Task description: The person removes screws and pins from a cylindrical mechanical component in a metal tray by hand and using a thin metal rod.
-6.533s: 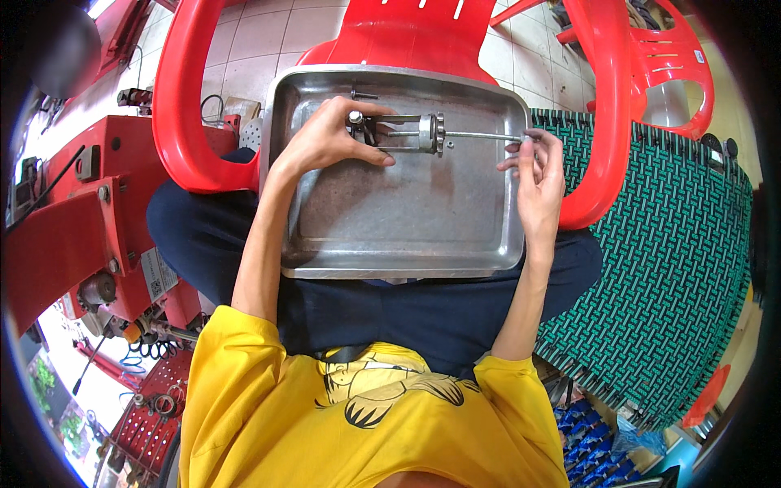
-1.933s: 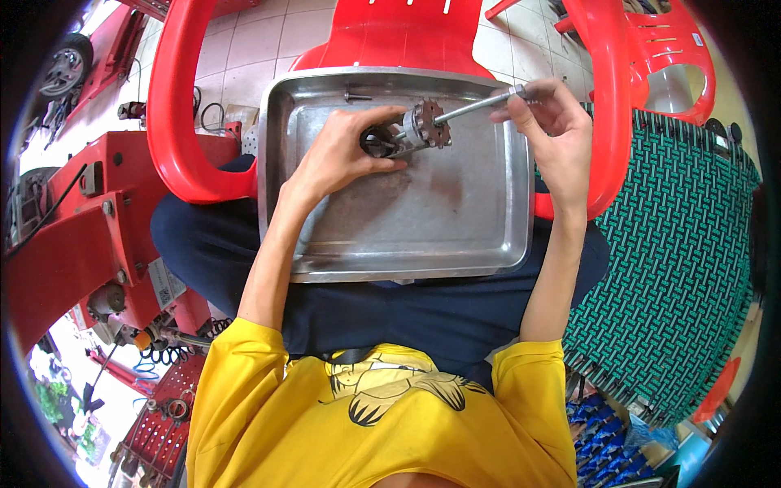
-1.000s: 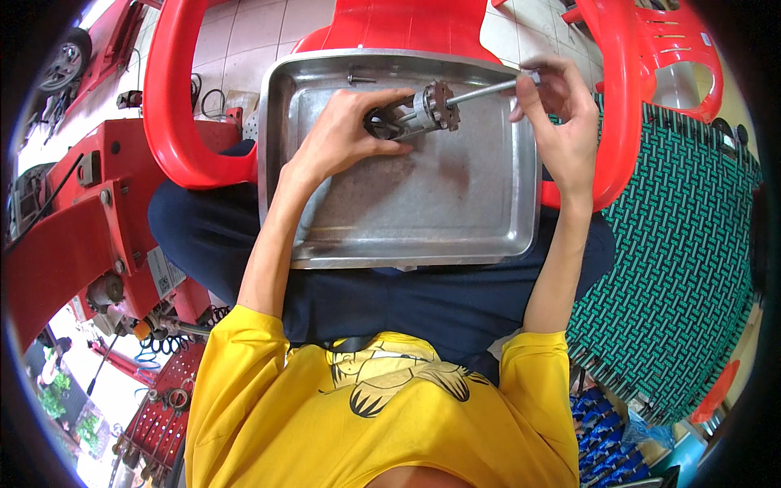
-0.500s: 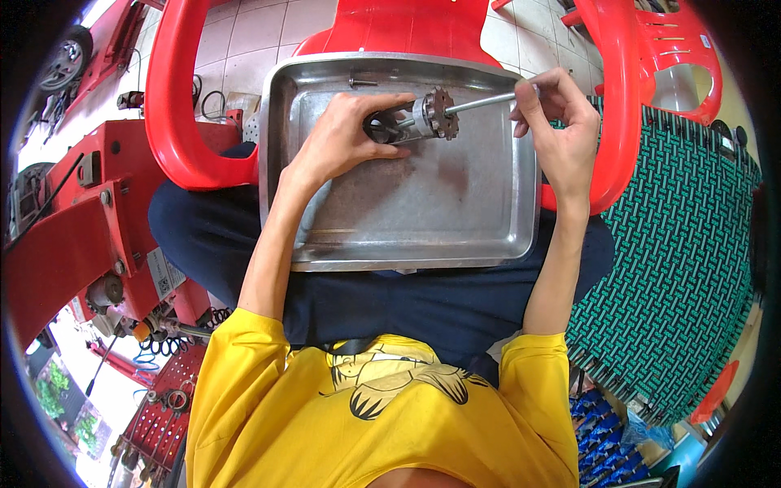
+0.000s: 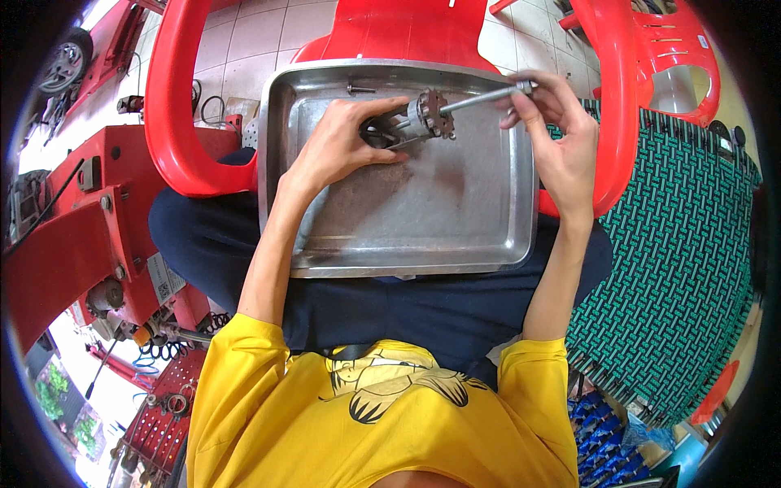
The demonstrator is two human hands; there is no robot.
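Observation:
My left hand [image 5: 346, 137] wraps its fingers and thumb round a grey metal cylinder [image 5: 416, 122] with a brown, notched disc [image 5: 436, 114] on its right end. Out of the middle of that disc a long steel bolt [image 5: 480, 100] slants up to the right. The bolt's outer end, with a thicker head, lies in the fingers of my right hand [image 5: 557, 118], which pinch it. Both hands are above a shallow metal tray [image 5: 399, 271] on my lap. A small bolt [image 5: 362, 89] lies by the tray's far edge, apart from my hands.
A red plastic chair [image 5: 399, 32] faces me, its arms [image 5: 172, 106] rising on both sides of the tray. Red machinery [image 5: 130, 203] stands at the left. On the right is a seat woven in green and black [image 5: 667, 252], with another red chair [image 5: 675, 57] beyond.
My right hand's fingers have shifted around the bolt's outer end, so its head now shows. The bolt tilts slightly more upward. My left hand keeps its hold on the cylinder.

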